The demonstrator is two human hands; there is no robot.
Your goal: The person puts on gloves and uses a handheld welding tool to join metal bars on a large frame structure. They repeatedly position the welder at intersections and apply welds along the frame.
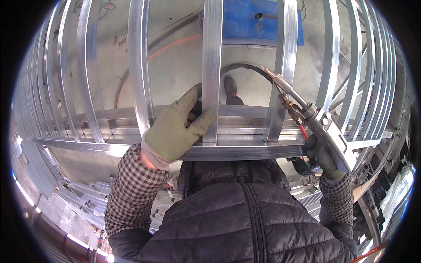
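My left hand (175,129), in an olive-green glove, is closed around the lower end of a shiny square metal tube (211,52), with the thumb across its near face and some fingers hidden behind it. That tube meets a horizontal metal rail (245,152) just in front of my chest. My right hand (323,158), in a dark glove, grips a silver handheld welding gun (330,133). The gun's thin nozzle (280,81) tilts up and leftward, its tip beside the adjacent tube (285,39). Brass fittings and a red hose run along the gun.
Parallel metal tubes (138,61) spread to both sides like a railing. Beyond them, a black hose (175,30) and a thin red line (175,47) lie on the floor near a blue panel (250,22). Stacked metal profiles (87,197) are at the lower left.
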